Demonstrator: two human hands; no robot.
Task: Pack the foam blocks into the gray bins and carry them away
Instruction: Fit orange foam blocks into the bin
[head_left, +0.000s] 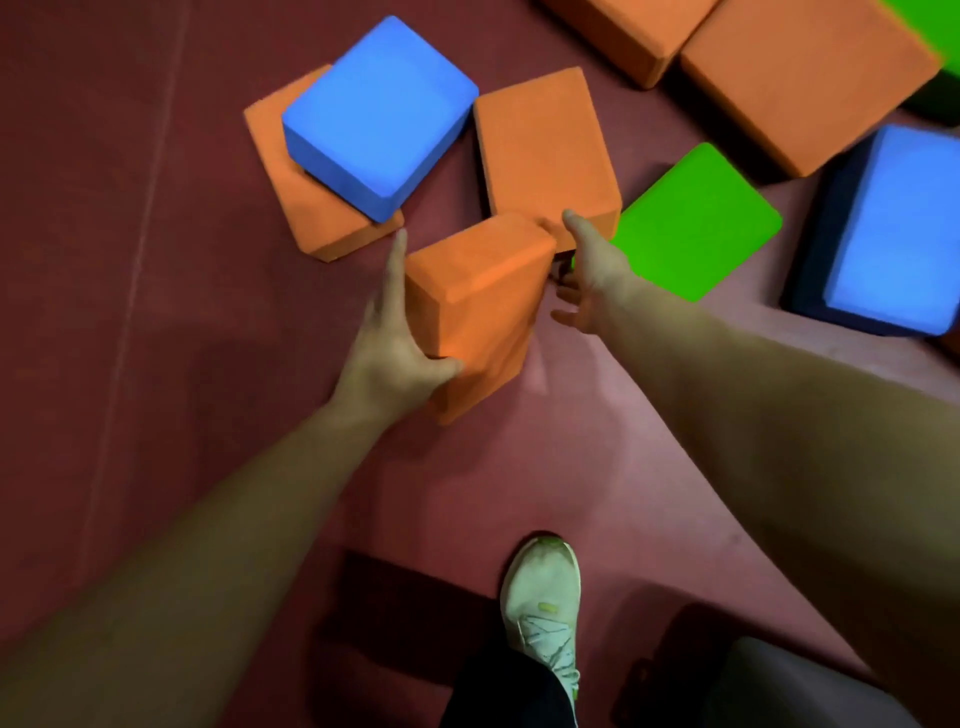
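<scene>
Hands close in on the orange block (478, 306), upright at centre: left hand (389, 353) grips its side, thumb hooked round the near face. Right hand (589, 275) sits at its 3 o'clock, fingers loosely spread, contact hidden. Green block (696, 223) lies at 2 o'clock.

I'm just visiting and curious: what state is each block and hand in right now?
Near orange block: on end, tilted, gripped by left hand.
Right hand: open beside it; contact unclear.
Blue block: lying atop flat orange block.
Green block: flat on floor.
Far-right blue block: resting on dark block.
</scene>
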